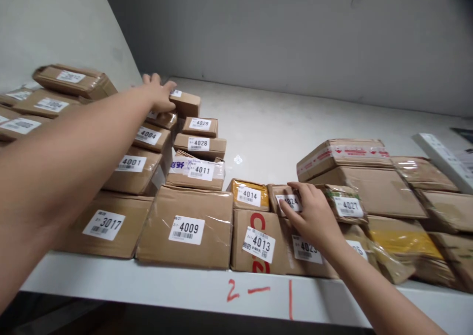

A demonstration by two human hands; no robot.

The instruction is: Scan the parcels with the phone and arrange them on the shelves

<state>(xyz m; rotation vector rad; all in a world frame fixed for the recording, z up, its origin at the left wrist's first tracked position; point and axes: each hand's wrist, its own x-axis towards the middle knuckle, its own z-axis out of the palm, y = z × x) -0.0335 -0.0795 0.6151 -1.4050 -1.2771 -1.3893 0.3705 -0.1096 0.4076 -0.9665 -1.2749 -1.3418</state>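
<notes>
My left hand (158, 96) reaches up to the top of the left stacks. Its fingers and thumb close around the left end of a small cardboard box (188, 104), covering part of its label. Lower right, my right hand (310, 212) grips a small cardboard box marked 4024 (274, 197), thumb across its label and fingers over its top. That box sits in the row between box 4014 (249, 195) and box 4027 (347, 206). Beneath it are box 4013 (258, 241) and box 4023 (306, 249), the latter partly behind my hand.
Boxes 4029 (201, 125), 4028 (199, 145) and 4011 (199, 172) are stacked on large box 4009 (186, 231). More boxes (373, 187) pile up at right. The white shelf edge (166, 288) bears red "2-1". A grey wall (266, 123) stands behind.
</notes>
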